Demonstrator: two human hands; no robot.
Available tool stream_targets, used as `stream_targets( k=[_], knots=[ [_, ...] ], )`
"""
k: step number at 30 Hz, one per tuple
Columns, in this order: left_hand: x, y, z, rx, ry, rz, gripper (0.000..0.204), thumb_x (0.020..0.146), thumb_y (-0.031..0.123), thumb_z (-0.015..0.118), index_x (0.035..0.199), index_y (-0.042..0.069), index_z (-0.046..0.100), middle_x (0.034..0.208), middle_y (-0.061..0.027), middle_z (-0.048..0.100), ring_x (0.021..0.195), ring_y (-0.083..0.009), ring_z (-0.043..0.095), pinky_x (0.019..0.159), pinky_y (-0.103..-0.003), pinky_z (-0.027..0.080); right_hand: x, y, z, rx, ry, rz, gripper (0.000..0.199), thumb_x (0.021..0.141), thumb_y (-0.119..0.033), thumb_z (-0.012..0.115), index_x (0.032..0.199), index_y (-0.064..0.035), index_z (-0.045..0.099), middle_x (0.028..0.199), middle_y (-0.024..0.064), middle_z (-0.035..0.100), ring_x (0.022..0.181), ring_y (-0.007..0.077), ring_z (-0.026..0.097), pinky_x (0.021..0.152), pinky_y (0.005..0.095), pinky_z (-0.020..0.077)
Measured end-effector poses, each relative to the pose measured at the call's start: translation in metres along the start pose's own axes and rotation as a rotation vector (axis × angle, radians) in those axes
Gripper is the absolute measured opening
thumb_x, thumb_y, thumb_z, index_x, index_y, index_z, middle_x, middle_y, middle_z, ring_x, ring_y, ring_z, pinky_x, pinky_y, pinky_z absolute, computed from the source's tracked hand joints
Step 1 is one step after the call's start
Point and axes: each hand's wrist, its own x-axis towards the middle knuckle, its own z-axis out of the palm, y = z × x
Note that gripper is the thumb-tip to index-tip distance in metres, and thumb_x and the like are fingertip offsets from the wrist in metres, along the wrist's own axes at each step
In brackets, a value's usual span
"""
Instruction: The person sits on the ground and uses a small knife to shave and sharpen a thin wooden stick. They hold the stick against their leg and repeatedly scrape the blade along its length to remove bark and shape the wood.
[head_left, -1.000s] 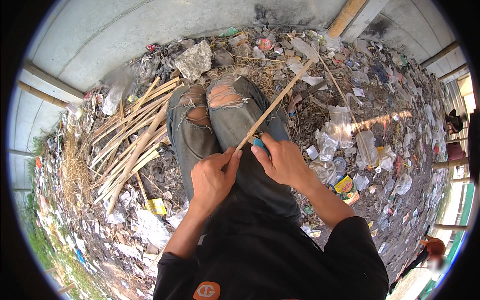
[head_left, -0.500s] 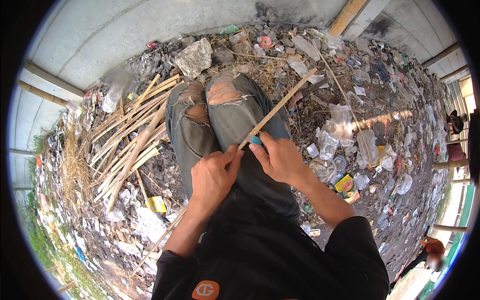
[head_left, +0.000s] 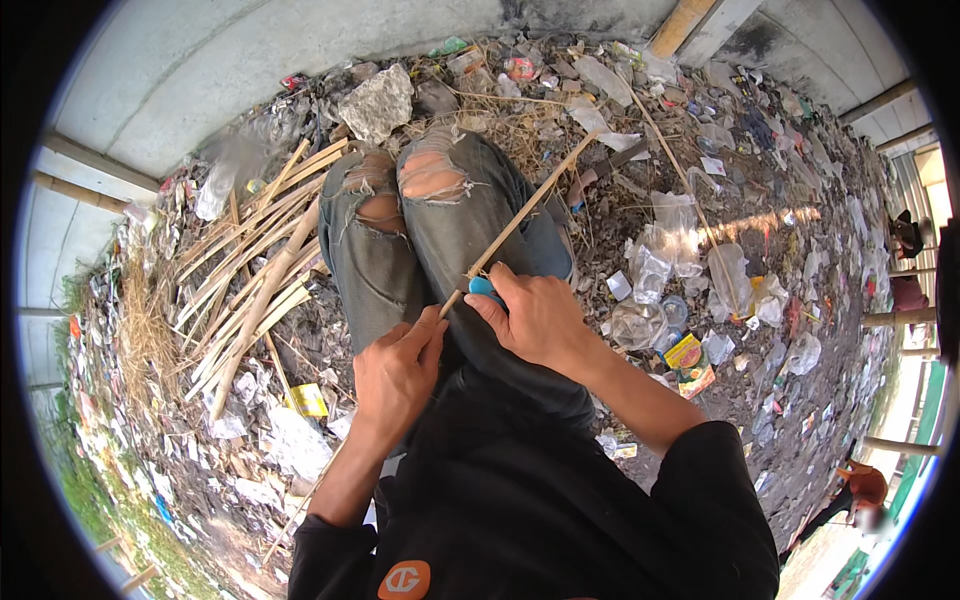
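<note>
A long, narrow bamboo strip [head_left: 525, 212] runs slantwise over my thighs, its far end beyond my right knee. My left hand [head_left: 398, 378] is closed on it, pinching it between thumb and fingers; its thin tail shows past my left forearm. Just up the strip, my right hand [head_left: 540, 320] grips a small blue-handled knife [head_left: 484, 288] against the bamboo. Most of the blade is hidden at the strip. Small curled fibres stand up beside the knife. My torn grey jeans [head_left: 455, 225] lie under the strip.
Left of my knees lies a pile of split bamboo strips [head_left: 260, 270]. A rock [head_left: 378, 104] sits ahead, before a concrete wall [head_left: 250, 70]. Litter and plastic bags [head_left: 655, 275] cover the ground at right, where a long thin stick [head_left: 690, 190] lies. Another person [head_left: 862, 490] is at the far lower right.
Both hands and the strip have shifted left in the view. The left hand has drawn down toward my body, and fibres now curl up by the knife.
</note>
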Motion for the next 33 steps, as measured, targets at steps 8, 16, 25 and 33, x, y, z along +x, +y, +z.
stream_targets(
  k=[8, 16, 25, 33],
  knots=[
    [-0.024, -0.002, -0.019, 0.086, -0.021, 0.016, 0.024, 0.1, 0.024, 0.074, 0.121, 0.013, 0.076, 0.072, -0.0104, 0.066, 0.059, -0.0362, 0.068, 0.052, -0.047, 0.05, -0.008, -0.001, 0.008, 0.09, 0.1, 0.039, 0.044, 0.108, -0.044, 0.06, 0.096, -0.001, 0.061, 0.066, 0.0222, 0.066, 0.064, 0.0465, 0.069, 0.055, 0.0524, 0.0531],
    [-0.065, -0.041, -0.03, -0.131, 0.017, -0.158, 0.024, 0.095, 0.007, 0.078, 0.119, 0.004, 0.079, 0.066, -0.012, 0.06, 0.05, -0.0227, 0.057, 0.051, -0.037, 0.044, 0.001, 0.066, -0.059, 0.201, 0.384, 0.297, 0.041, 0.114, -0.033, 0.054, 0.092, 0.0013, 0.057, 0.06, 0.0166, 0.054, 0.052, 0.034, 0.054, 0.053, 0.044, 0.0411],
    [0.002, -0.018, 0.0, -0.126, 0.075, -0.043, 0.024, 0.097, 0.019, 0.077, 0.118, 0.009, 0.08, 0.071, -0.0126, 0.066, 0.058, -0.0326, 0.066, 0.054, -0.044, 0.049, -0.002, 0.043, -0.053, 0.107, 0.078, 0.112, 0.046, 0.108, -0.045, 0.058, 0.094, -0.0016, 0.06, 0.068, 0.0221, 0.066, 0.066, 0.0463, 0.066, 0.06, 0.0543, 0.049],
    [0.023, 0.002, 0.015, -0.075, 0.053, 0.0, 0.024, 0.099, 0.025, 0.074, 0.119, 0.014, 0.079, 0.073, -0.0107, 0.068, 0.064, -0.0356, 0.07, 0.057, -0.049, 0.052, 0.015, 0.017, -0.027, -0.034, -0.095, -0.048, 0.046, 0.108, -0.044, 0.06, 0.091, -0.0018, 0.06, 0.064, 0.0197, 0.065, 0.06, 0.0432, 0.066, 0.057, 0.0521, 0.0512]
  ],
)
